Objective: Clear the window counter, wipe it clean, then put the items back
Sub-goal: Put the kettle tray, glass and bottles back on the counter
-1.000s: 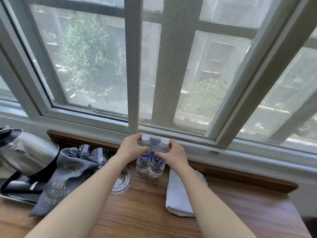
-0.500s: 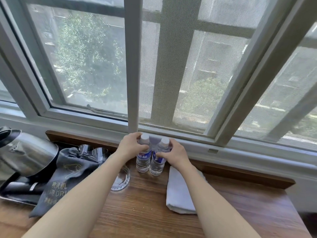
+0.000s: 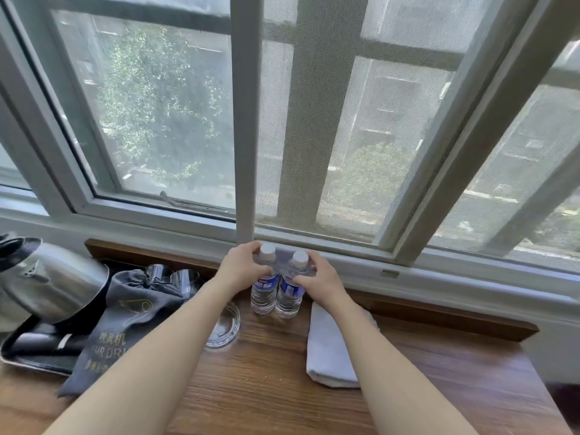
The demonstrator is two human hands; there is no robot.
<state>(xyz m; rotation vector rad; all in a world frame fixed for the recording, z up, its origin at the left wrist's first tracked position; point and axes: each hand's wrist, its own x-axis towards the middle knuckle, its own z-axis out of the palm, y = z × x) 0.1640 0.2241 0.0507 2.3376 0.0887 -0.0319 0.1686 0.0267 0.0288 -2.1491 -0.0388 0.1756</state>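
Two small clear water bottles with white caps and blue labels stand side by side at the back of the wooden counter [image 3: 266, 387], close to the window sill. My left hand [image 3: 241, 268] grips the upper part of the left bottle [image 3: 263, 293]. My right hand [image 3: 317, 277] grips the upper part of the right bottle [image 3: 288, 296]. Both bottles stand upright and touch each other. A folded white cloth [image 3: 329, 350] lies on the counter just right of the bottles, partly under my right forearm.
A clear glass ashtray [image 3: 224, 328] sits left of the bottles. Further left lie a grey hair-dryer bag [image 3: 122, 321], two glasses [image 3: 175, 277], and a steel kettle [image 3: 47, 277] on a black tray [image 3: 28, 359]. The window frame [image 3: 244, 152] rises behind the counter.
My hands have stayed on the two bottles. The bottles stand in nearly the same spot; only the view has shifted slightly.
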